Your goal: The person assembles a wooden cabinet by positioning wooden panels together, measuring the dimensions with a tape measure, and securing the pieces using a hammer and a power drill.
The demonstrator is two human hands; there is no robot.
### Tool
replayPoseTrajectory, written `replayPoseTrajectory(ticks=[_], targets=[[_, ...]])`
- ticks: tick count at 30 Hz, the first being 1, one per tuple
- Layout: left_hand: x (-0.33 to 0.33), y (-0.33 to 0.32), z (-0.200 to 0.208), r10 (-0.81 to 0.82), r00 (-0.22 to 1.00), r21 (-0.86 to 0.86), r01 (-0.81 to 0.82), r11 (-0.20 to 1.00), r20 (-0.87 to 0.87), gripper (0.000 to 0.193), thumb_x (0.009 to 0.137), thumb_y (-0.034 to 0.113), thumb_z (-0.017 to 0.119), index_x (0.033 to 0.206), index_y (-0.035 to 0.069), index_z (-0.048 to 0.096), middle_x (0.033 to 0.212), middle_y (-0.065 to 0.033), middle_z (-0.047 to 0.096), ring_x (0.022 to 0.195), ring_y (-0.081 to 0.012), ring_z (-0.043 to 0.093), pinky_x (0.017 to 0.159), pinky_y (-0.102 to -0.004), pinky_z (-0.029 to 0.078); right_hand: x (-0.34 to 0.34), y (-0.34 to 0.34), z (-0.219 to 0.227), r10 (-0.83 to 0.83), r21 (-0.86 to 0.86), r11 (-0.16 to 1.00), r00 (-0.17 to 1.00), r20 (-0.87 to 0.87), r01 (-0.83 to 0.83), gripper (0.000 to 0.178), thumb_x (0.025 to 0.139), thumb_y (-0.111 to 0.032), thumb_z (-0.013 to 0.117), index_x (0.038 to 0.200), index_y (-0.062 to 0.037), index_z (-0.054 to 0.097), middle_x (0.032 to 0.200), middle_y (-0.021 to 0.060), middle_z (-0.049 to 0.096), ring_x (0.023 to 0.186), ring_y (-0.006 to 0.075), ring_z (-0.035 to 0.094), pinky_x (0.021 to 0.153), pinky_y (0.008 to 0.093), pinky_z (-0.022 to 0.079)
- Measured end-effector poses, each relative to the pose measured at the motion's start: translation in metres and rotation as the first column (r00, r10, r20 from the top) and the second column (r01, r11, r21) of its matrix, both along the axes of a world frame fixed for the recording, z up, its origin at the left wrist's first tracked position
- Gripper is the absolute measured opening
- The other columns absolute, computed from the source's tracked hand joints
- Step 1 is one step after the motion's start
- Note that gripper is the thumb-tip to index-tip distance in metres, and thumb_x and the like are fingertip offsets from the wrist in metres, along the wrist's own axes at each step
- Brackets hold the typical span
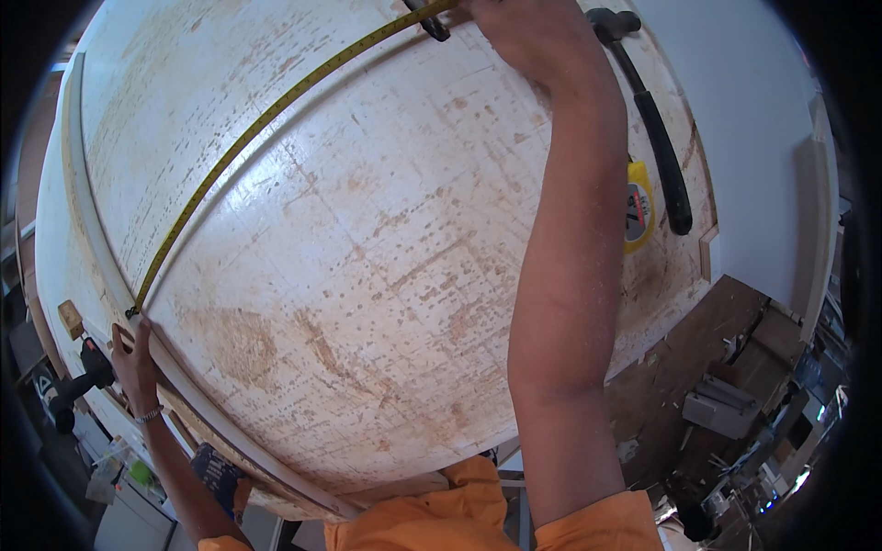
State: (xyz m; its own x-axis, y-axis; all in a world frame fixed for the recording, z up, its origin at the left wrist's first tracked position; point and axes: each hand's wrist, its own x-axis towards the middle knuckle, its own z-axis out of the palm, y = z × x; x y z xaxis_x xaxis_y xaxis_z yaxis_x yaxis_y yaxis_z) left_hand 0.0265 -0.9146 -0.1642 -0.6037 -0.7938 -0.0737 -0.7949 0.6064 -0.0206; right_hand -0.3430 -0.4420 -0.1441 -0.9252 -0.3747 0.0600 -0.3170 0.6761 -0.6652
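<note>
A yellow tape measure blade (262, 119) stretches in an arc over a worn white board (367, 211), from the left edge strip to the top. At its lower left end, my left hand (138, 372) has thumb and forefinger about the blade's tip, beside the pale strip (106, 257). My right hand (528, 41) is at the top, partly cut off by the picture's edge; the blade runs into its fingers. A dark object (430, 23) of unclear kind sits just left of it. My right forearm crosses the board.
Right of my forearm lie a black-handled hammer (661, 147) and a yellow tape measure case (637, 211), partly hidden. A black power tool (83, 381) and a small wood block (70, 319) are beside my left hand. Scraps and boxes (726, 395) litter the floor at lower right.
</note>
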Motion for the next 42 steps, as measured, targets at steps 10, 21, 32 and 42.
replayPoseTrajectory(ticks=[10,21,32,42], targets=[[-0.002,0.005,-0.001,0.032,0.998,0.055,-0.028,0.998,-0.058,0.098,0.083,0.054,0.073,0.145,-0.014,0.040,0.135,-0.0348,0.056,0.128,-0.0374,0.055,0.108,-0.0394,0.040,-0.005,-0.002,-0.003,0.004,0.037,0.999,1.000,0.008,-0.004,0.026,0.092,-0.004,0.054,0.108,0.0000,0.074,0.106,0.0166,0.074,0.098,0.0304,0.069,0.092,0.0378,0.052],[-0.004,0.005,0.000,0.021,0.999,0.015,-0.021,1.000,-0.033,0.098,0.082,0.056,0.073,0.144,-0.013,0.042,0.122,-0.0311,0.063,0.112,-0.0327,0.061,0.099,-0.0386,0.045,-0.014,-0.004,-0.011,-0.037,0.039,0.999,0.998,0.056,0.034,0.026,0.092,-0.004,0.054,0.108,-0.0003,0.074,0.105,0.0163,0.074,0.098,0.0301,0.069,0.092,0.0376,0.052],[-0.005,0.008,-0.003,0.012,0.994,0.009,-0.011,1.000,-0.104,0.097,0.081,0.053,0.075,0.142,-0.017,0.043,0.127,-0.0352,0.059,0.121,-0.0381,0.057,0.104,-0.0393,0.042,0.009,0.002,0.029,-0.007,0.130,0.992,1.000,-0.004,0.008,0.024,0.093,-0.009,0.058,0.111,-0.0036,0.074,0.112,0.0149,0.072,0.103,0.0294,0.067,0.096,0.0377,0.050],[0.030,0.001,-0.041,-0.210,0.903,-0.133,0.172,0.976,-0.374,0.078,0.072,0.048,0.082,0.115,-0.013,0.060,0.113,-0.0315,0.061,0.112,-0.0420,0.054,0.095,-0.0485,0.042,0.035,0.121,0.000,-0.357,0.276,0.863,0.897,-0.260,0.423,0.041,0.092,-0.012,0.054,0.131,-0.0013,0.061,0.131,0.0226,0.060,0.124,0.0393,0.056,0.106,0.0445,0.043]])
